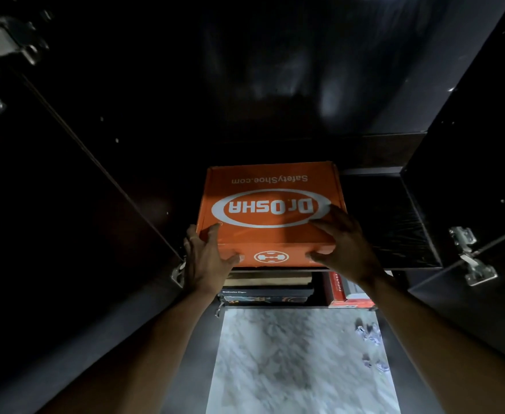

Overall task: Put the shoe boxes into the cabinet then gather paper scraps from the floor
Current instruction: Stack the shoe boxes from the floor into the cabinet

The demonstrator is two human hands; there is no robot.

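An orange shoe box (270, 186) with a white "Dr.OSHA" logo lies flat on a dark cabinet shelf (394, 222). My left hand (205, 258) grips its near left corner, fingers on the lid and thumb on the front face. My right hand (345, 246) grips the near right corner the same way. Crumpled paper scraps (369, 334) lie on the marble floor (290, 360) at the lower right, with more scraps (376, 364) just nearer me.
Dark cabinet doors stand open on both sides, the left door (75, 234) and the right door (478, 174) with a metal hinge (472, 258). Below the shelf lie stacked dark boxes (266, 291) and a red box (343, 291).
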